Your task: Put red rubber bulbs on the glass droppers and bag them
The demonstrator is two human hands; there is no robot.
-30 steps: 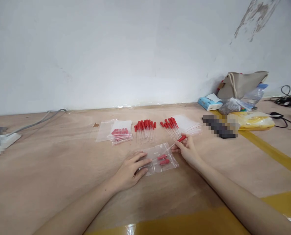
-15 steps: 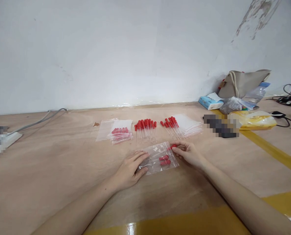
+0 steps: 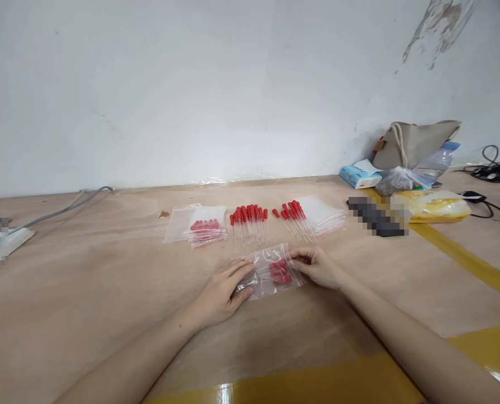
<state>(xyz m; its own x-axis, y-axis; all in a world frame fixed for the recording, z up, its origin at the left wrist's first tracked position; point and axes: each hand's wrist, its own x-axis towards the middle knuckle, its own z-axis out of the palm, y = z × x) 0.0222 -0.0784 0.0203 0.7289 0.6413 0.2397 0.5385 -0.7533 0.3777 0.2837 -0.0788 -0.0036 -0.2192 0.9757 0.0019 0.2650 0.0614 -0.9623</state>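
A clear zip-lock bag point(image 3: 262, 289) lies on the table in front of me. Inside it are three droppers with red rubber bulbs point(image 3: 281, 278), the bulbs toward the bag's right end. My left hand point(image 3: 226, 290) rests on the bag's left end, fingers stretched out and thumb apart. At the right end, my right hand point(image 3: 317, 267) has thumb and forefinger closed at the edge of the bag's mouth, next to the topmost bulb. Beyond the bag lie two groups of loose droppers, one in the middle point(image 3: 250, 216) and one to the right point(image 3: 290, 212).
Filled bags of droppers point(image 3: 207, 233) lie at the left, and a stack of flat bags point(image 3: 323, 216) at the right. Farther right are a blue tissue pack point(image 3: 360, 175), a yellow pack point(image 3: 437, 207), a beige bag point(image 3: 422, 143) and black cables point(image 3: 494, 173).
My right hand has slid the third dropper into the bag, bulb included, and its fingers now sit at the bag's mouth. The left hand has stayed in place.
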